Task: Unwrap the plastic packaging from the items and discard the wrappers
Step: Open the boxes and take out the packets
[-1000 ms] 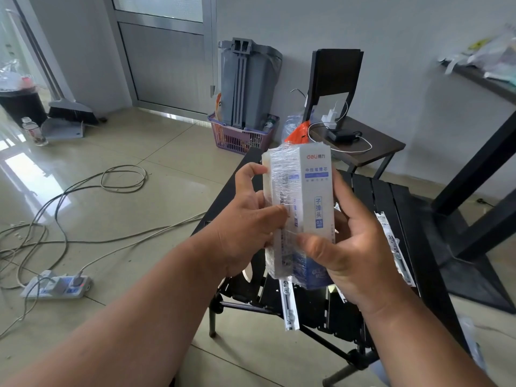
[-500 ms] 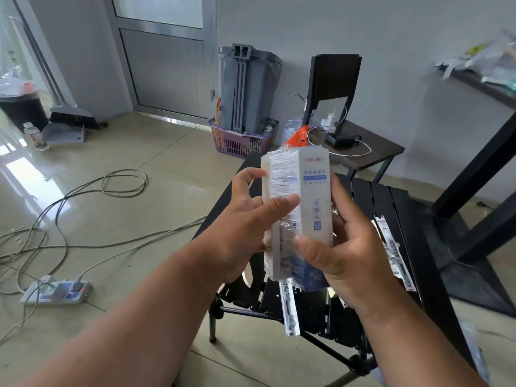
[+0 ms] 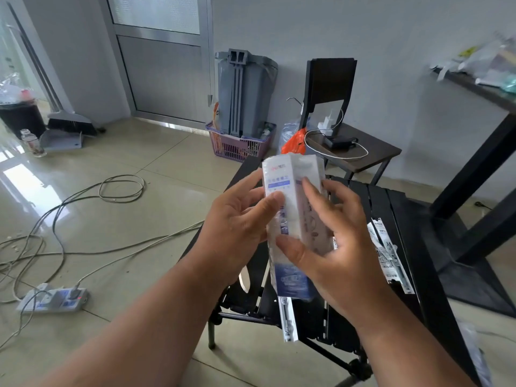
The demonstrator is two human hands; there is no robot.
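A plain tiled utility room or informal workroom. On the far left stand a broom [image 3: 71,122] with its dustpan [image 3: 62,139]; a grey bin [image 3: 245,90] sits against the far wall. A power strip [image 3: 53,300] with loose cables lies near left, and a black slatted folding table [image 3: 402,219] stands near right.
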